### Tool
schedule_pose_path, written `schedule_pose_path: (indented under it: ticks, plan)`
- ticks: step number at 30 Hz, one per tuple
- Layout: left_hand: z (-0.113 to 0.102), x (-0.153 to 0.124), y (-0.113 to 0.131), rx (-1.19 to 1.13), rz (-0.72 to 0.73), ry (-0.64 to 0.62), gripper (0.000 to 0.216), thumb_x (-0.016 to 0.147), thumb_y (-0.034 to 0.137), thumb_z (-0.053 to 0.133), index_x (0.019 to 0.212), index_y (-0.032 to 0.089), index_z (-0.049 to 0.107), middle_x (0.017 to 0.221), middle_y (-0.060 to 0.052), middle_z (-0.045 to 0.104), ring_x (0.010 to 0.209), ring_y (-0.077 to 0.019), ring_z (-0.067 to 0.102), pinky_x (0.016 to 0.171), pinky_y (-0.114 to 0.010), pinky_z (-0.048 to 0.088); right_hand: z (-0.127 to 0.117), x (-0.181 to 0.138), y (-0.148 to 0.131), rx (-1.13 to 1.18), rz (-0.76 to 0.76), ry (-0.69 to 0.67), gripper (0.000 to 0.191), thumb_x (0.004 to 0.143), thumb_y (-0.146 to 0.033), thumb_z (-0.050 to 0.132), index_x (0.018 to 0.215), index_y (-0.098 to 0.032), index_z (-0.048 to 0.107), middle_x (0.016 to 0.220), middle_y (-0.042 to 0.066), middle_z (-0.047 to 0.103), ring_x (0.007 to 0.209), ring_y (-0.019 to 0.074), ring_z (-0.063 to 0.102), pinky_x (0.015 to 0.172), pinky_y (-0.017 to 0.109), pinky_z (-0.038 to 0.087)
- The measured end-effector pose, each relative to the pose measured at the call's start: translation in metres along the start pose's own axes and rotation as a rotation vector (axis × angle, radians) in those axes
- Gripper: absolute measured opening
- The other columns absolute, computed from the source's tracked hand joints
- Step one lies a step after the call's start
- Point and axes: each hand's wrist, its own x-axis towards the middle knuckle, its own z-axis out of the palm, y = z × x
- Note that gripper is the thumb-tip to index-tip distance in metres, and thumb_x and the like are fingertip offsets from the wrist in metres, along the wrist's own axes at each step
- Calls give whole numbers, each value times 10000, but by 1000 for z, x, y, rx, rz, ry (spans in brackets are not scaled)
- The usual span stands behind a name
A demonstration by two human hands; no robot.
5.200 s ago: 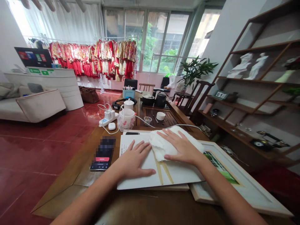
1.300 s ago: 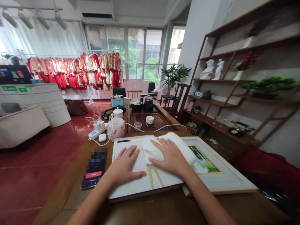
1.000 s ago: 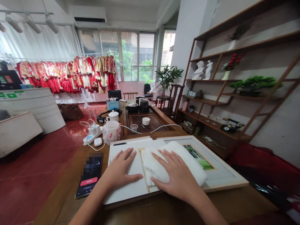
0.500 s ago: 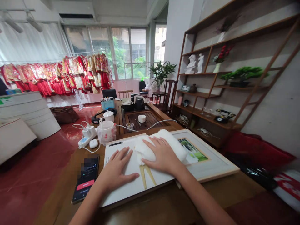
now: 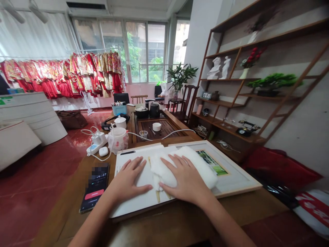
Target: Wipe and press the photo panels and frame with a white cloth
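While your left hand (image 5: 130, 180) lies palm down on the white board (image 5: 133, 206), its grip is open, with the fingers spread and the thumb extended toward your right hand (image 5: 186, 178). Your right hand rests on top of the white fleecy pad (image 5: 207, 171); its grip is also open, fingers fanned across the material rather than closed around it. Note the position of the pad: it lies on the right part of the board and extends over the left part of the framed picture (image 5: 239, 175). Yellow markings (image 5: 157, 196) on the board show at the pad's left and lower edges. The board and the framed picture lie on the wooden worktop (image 5: 164, 224). To the left of the board, locate the phone (image 5: 94, 193), screen up. Beyond the phone are the white case (image 5: 103, 151) and the power strip (image 5: 96, 146).
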Motion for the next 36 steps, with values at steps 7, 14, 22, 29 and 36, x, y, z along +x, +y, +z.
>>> schedule_pose_path:
  ticks: [7,14,22,29,36]
  plan:
    - [2,0,-3,6,6,2,863,794,724,492,1480,246,276,1541,-87,260,1399,-302,259,1151,-478,205,8,31,8,17,-7,-2,808,773,-703,474,1421,-224,410,1449,145,409,1309,355,358,1083,529,213]
    - [5,1,-5,4,-1,17,863,789,720,504,1475,245,286,1538,-86,267,1401,-292,254,1151,-472,207,5,9,0,31,-41,33,771,786,-657,502,1418,-224,413,1422,153,442,1300,358,371,1077,544,215]
    - [1,0,-2,-7,-17,-12,878,787,739,483,1479,241,274,1546,-87,247,1409,-283,236,1153,-470,200,2,13,3,236,11,235,421,827,-425,570,1221,-276,592,1152,59,654,1094,278,564,978,443,368]
    - [2,0,-4,-25,-11,4,905,769,745,501,1476,221,287,1536,-105,267,1404,-295,242,1157,-471,186,5,28,21,365,247,474,319,887,-428,514,1131,-228,566,1051,62,681,931,252,637,784,360,486]
    - [4,-2,-4,-59,-12,14,882,763,697,559,1465,222,313,1536,-104,267,1408,-287,231,1163,-461,163,-14,17,6,528,69,566,327,848,-381,605,1138,-235,566,1109,54,656,996,228,615,875,340,475]
